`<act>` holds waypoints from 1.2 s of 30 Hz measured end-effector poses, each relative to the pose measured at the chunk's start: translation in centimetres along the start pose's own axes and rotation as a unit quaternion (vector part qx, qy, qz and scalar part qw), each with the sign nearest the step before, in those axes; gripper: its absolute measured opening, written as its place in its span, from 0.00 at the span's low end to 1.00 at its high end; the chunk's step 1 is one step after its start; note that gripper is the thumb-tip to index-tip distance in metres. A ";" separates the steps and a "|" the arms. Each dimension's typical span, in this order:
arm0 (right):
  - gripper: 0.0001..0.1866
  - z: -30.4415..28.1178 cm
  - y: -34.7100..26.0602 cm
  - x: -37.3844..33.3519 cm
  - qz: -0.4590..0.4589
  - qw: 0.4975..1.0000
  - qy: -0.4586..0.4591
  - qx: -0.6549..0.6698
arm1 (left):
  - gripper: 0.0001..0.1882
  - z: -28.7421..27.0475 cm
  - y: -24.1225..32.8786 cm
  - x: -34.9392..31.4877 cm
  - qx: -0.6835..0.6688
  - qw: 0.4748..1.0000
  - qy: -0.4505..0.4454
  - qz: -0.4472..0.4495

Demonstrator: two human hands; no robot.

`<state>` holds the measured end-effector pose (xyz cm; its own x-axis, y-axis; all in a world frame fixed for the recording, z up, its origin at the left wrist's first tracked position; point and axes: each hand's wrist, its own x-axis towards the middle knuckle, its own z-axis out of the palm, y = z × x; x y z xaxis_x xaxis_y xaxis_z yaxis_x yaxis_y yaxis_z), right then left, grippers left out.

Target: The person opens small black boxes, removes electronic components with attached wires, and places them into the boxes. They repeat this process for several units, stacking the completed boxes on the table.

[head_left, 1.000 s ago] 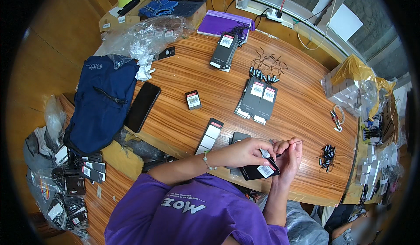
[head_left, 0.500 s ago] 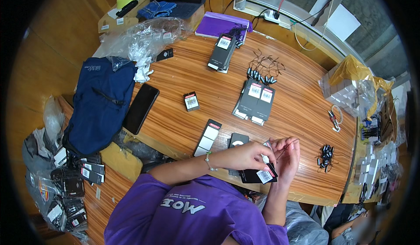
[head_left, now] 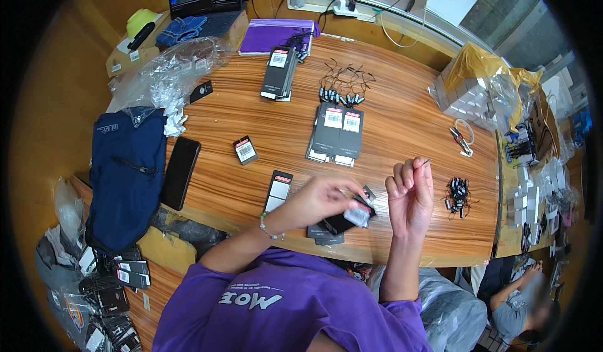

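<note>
My left hand [head_left: 331,196], a beaded bracelet on its wrist, is closed on black hang tags [head_left: 339,224]. A small clear plastic piece [head_left: 358,214] lies over them, blurred by motion. To its right my right hand [head_left: 411,192] is raised, thumb and forefinger pinching a thin dark cord [head_left: 427,162]; only its tip shows. Under my left hand lie more dark tags [head_left: 326,236], partly hidden. Beside my left wrist is a black card with white stickers [head_left: 278,192]. Farther off sits a stack of grey tags [head_left: 339,135] with white labels.
Corded black clips lie in a pile [head_left: 458,195] at right and a row [head_left: 339,96] behind the grey tags. Another tag stack [head_left: 279,72], nippers [head_left: 461,141], a small tag stack [head_left: 245,150], a phone [head_left: 181,173] and a blue bag [head_left: 125,176] surround the work area.
My hands have moved apart: the left now holds the tags away from the right, which has risen with the cord. The whole view has shifted, moving the table leftward in the picture.
</note>
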<state>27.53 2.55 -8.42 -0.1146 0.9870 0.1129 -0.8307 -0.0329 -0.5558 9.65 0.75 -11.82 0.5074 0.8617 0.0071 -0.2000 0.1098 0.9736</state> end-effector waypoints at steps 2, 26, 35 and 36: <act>0.05 0.5 -0.5 -0.2 -0.022 0.998 -0.008 -0.064 | 0.09 -1.1 0.8 0.3 0.053 0.992 0.090 0.068; 0.02 2.8 2.9 -0.3 -0.182 0.674 -0.090 -0.710 | 0.09 -0.4 3.2 -0.4 0.114 0.962 0.230 0.090; 0.02 2.8 2.8 -0.4 -0.174 0.673 -0.092 -0.713 | 0.08 -0.2 3.1 -0.4 0.100 0.968 0.215 0.088; 0.02 2.8 2.8 -0.4 -0.172 0.671 -0.093 -0.715 | 0.08 -0.2 3.1 -0.4 0.095 0.969 0.213 0.086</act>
<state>23.74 1.60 -7.74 -0.2262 0.8560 0.4649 0.5317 0.5084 -0.6774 8.68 0.85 -8.90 0.0810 0.9898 0.1174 -0.0717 -0.1117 0.9911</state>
